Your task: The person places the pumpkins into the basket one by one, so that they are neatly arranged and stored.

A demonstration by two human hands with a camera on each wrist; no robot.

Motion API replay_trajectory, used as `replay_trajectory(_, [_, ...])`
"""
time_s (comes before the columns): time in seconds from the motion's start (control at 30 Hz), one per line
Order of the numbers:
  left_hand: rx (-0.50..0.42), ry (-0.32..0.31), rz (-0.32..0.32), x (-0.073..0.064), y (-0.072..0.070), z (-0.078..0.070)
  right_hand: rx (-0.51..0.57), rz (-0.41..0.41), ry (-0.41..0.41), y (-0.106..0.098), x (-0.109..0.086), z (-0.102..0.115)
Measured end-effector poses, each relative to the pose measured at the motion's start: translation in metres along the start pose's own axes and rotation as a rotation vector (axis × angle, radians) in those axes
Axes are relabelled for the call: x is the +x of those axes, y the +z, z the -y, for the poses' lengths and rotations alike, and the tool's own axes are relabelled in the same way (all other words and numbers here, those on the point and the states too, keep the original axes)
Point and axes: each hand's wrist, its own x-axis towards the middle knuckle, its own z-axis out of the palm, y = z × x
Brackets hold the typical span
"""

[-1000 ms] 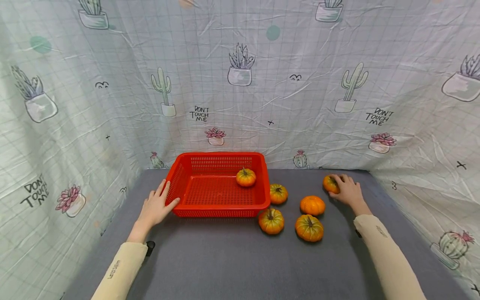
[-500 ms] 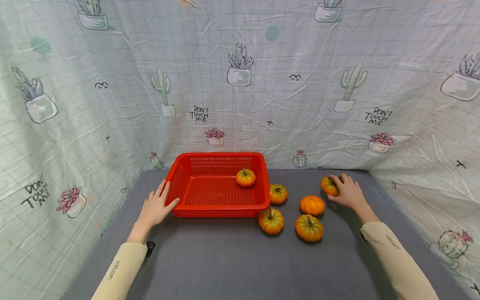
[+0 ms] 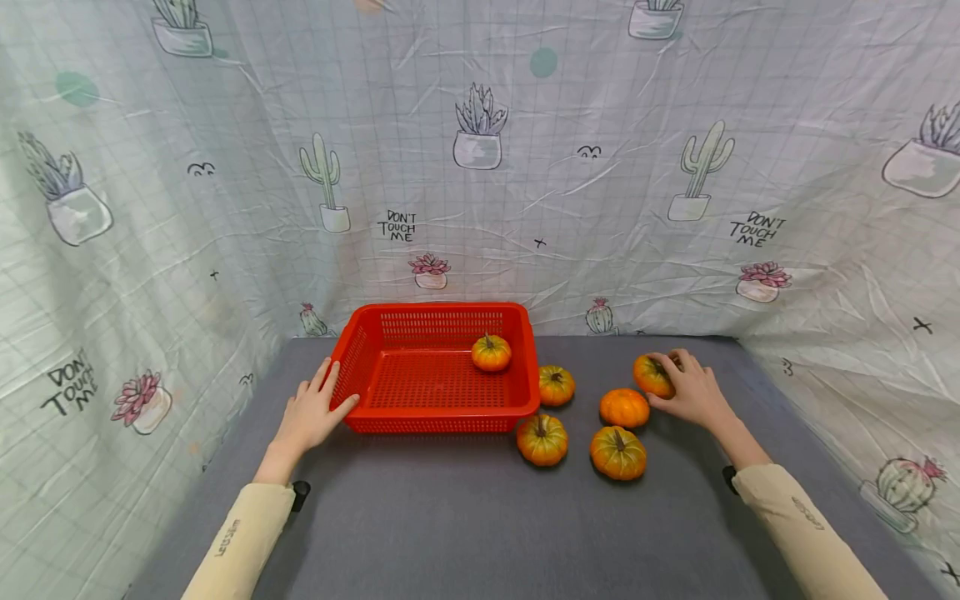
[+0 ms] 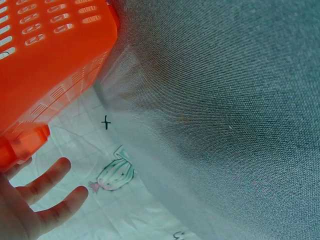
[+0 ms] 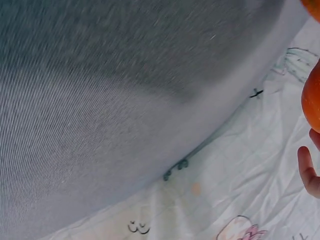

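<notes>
At the left end of the red plastic basket (image 3: 435, 423), my left hand (image 3: 309, 419) rests with fingers spread along its side and the thumb at the front corner. The left wrist view shows the fingers (image 4: 52, 177) fairly straight beside the basket rim (image 4: 25, 145). On the right, my right hand (image 3: 692, 390) grips a small orange-green pumpkin (image 3: 651, 377) from its right side, covering part of it. Only the edge of that pumpkin (image 5: 312, 97) and a few fingers (image 5: 306, 167) enter the right wrist view. One small pumpkin (image 3: 491, 353) sits inside the basket toward its right wall.
Between basket and right hand, several more pumpkins lie on the grey table: one (image 3: 556, 386) against the basket's right side, another (image 3: 542, 440) by its front corner, a plain orange one (image 3: 624, 408) and a ribbed one (image 3: 618, 453). Patterned cloth (image 3: 570, 200) encloses the table's back and sides.
My right hand has shifted a little left, and the pumpkin in it has moved left and slightly nearer the plain orange one. The left hand and basket have stayed put.
</notes>
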Motion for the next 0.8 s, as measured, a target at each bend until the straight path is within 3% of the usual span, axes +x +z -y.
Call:
replay_trajectory(0.27, [0.003, 0.000, 0.003, 0.001, -0.001, -0.001, 0.034, -0.062, -0.076, -0.007, -0.001, 0.021])
replay_trajectory(0.57, [-0.002, -0.005, 0.004, 0.001, -0.001, -0.001, 0.035, -0.043, -0.111, -0.020, 0.000, 0.049])
replay_trajectory(0.8, [-0.007, -0.013, -0.003, 0.001, 0.000, -0.001, 0.042, -0.092, -0.180, -0.023, 0.003, 0.065])
